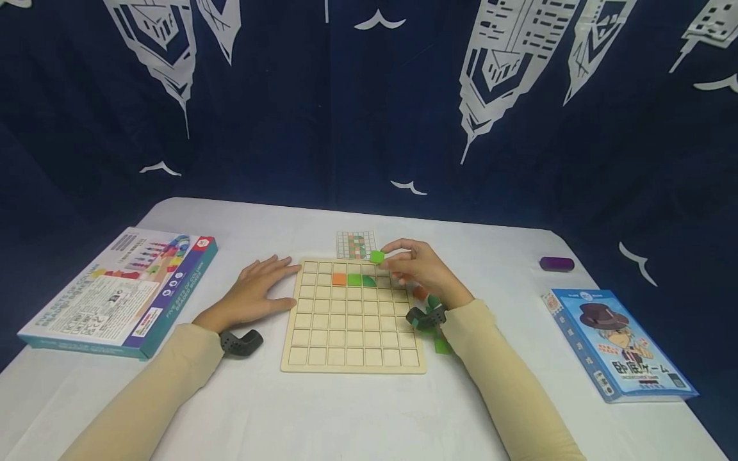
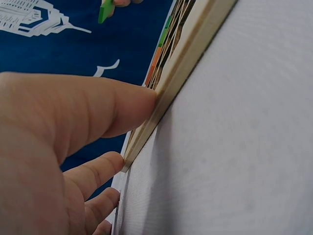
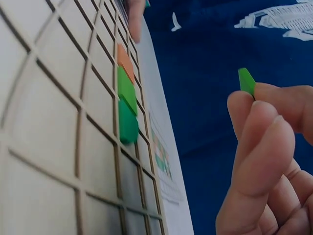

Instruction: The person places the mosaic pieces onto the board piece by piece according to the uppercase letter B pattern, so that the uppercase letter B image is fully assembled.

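Note:
My right hand (image 1: 423, 269) pinches a light green tile (image 1: 377, 257) between thumb and fingertips, raised over the far edge of the wooden grid board (image 1: 352, 360). In the right wrist view this tile (image 3: 246, 81) shows nearly edge-on. My left hand (image 1: 254, 294) touches the board's left edge with its thumb and a fingertip, fingers fairly straight. In one row near the far side of the board sit an orange tile (image 1: 339, 279), a light green square tile (image 1: 354, 280) and a dark green tile with a rounded side (image 1: 368, 280), side by side.
Behind the board lies a printed pattern card (image 1: 348, 245). Loose green tiles (image 1: 442, 346) lie right of the board, partly hidden under my right wrist. A large box (image 1: 115, 288) stands at left, a blue box (image 1: 619, 346) at right, with a purple object (image 1: 557, 264) behind it.

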`<control>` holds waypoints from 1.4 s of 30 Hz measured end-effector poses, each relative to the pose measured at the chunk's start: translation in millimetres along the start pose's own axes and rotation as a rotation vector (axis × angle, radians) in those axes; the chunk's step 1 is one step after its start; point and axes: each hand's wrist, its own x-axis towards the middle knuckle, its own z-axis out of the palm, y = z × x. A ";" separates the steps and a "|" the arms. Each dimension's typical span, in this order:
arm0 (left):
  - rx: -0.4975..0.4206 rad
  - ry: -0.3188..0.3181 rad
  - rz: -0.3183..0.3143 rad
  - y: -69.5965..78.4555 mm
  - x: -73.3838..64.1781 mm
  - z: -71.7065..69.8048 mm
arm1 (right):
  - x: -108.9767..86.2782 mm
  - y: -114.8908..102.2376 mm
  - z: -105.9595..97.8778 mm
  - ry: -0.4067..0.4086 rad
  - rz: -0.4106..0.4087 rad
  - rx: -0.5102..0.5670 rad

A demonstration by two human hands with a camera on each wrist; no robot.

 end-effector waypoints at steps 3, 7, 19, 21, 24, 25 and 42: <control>0.003 -0.001 -0.003 0.0 0.1 0.0 | 0.0 -0.8 6.5 0.000 0.007 -0.002; 0.001 -0.002 -0.001 -0.2 0.0 -0.1 | -0.9 -2.1 16.0 -0.017 -0.003 0.007; 0.001 0.000 -0.002 0.9 -0.2 -1.1 | 0.4 3.4 41.0 -0.077 0.010 0.011; 0.003 0.000 -0.001 1.5 0.0 -1.3 | 1.2 4.4 44.3 -0.085 0.010 0.011; 0.004 0.006 0.003 2.2 0.2 -1.7 | 2.3 5.6 48.7 -0.088 0.022 0.003; 0.003 0.008 0.005 2.4 0.3 -1.7 | 2.8 6.0 50.0 -0.088 0.029 0.000; -0.012 0.005 0.006 1.7 0.7 -0.7 | 9.0 5.4 58.8 -0.145 0.089 -0.145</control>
